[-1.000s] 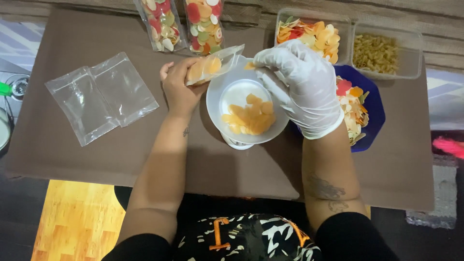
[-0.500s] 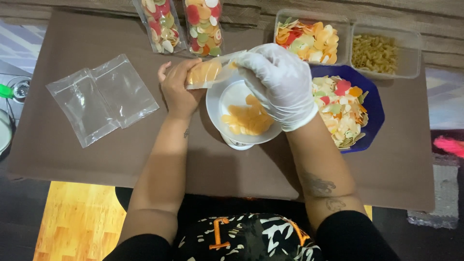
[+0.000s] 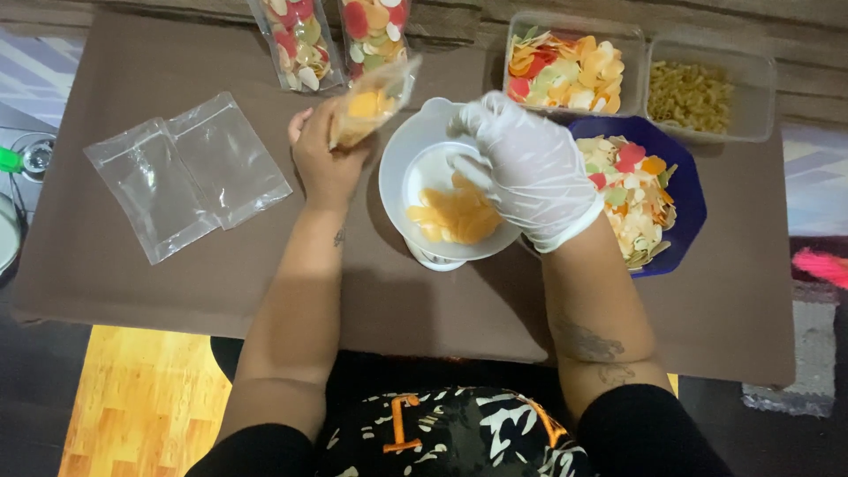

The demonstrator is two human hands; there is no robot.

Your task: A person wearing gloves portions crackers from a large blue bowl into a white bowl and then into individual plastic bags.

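My bare left hand [image 3: 325, 159] grips a small clear plastic bag [image 3: 371, 99] partly filled with orange chips, held tilted above the table. My right hand [image 3: 528, 168], in a white glove, reaches down into the white bowl [image 3: 399, 177], fingers over the pile of orange chips [image 3: 452, 215] inside it. I cannot tell whether the fingers hold any chips. The bowl stands on a small white scale whose edge shows below it.
Two empty clear bags [image 3: 187, 173] lie on the brown table at the left. Two filled bags [image 3: 334, 35] of mixed coloured chips stand at the back. A blue plate [image 3: 689, 203] and two clear tubs [image 3: 572, 64] of snacks sit at the right.
My gloved right hand has moved from the bag's mouth down into the bowl. My left hand has tilted the bag more upright.
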